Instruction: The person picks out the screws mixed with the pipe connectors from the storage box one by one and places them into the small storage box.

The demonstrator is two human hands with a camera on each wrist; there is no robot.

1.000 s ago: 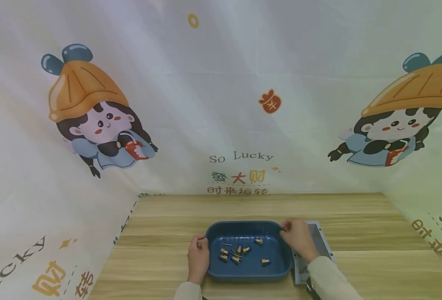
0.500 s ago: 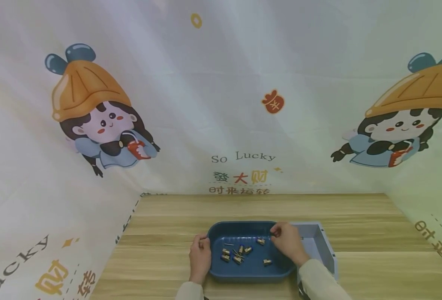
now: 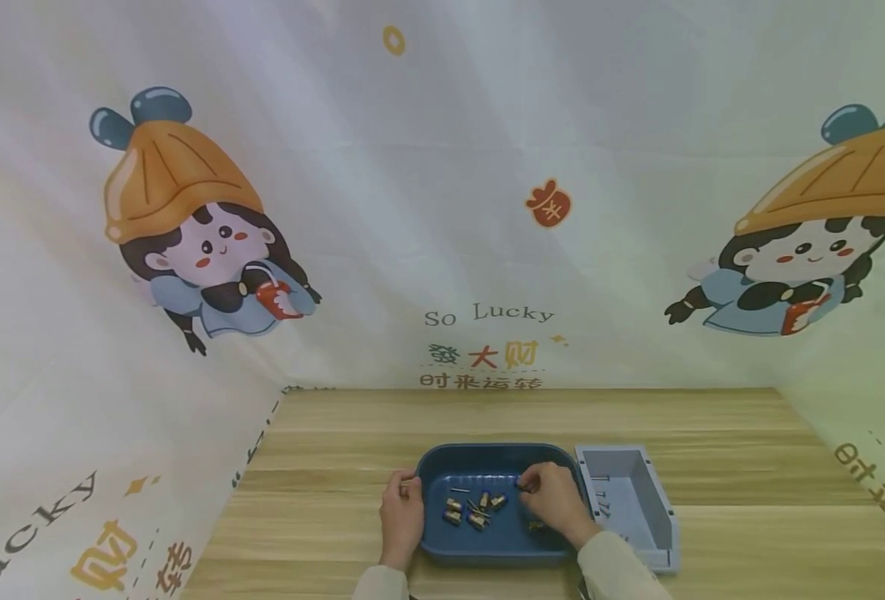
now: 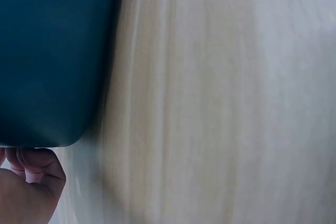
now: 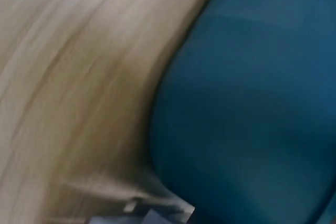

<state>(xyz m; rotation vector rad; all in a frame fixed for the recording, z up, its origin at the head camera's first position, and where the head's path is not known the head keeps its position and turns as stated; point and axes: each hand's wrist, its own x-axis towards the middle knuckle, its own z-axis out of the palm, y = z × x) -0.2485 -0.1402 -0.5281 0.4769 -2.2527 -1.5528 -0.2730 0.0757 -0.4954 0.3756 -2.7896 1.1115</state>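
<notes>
A dark blue tray (image 3: 498, 546) stands on the table, with several brass fittings (image 3: 476, 521) with blue collars and a few thin metal pins (image 3: 460, 490) lying in it. My left hand (image 3: 401, 517) grips the tray's left side; in the left wrist view its curled fingers (image 4: 44, 163) lie against the tray wall (image 4: 47, 66). My right hand (image 3: 555, 500) reaches inside the tray at its right half. Its thumb and fingertips pinch a brass fitting, of which only a bit of blue shows. Another fitting (image 3: 536, 526) lies partly under that hand.
Touching the tray's right side is a grey open bin (image 3: 641, 500) with several small pins or screws along its left part. Wood-grain table (image 3: 322, 467) surrounds both containers. A printed cloth (image 3: 382, 208) hangs behind and at the sides.
My right hand has moved left and down from over the tray's right rim to the fitting inside. The grey bin has come into fuller view. My left hand stays on the tray.
</notes>
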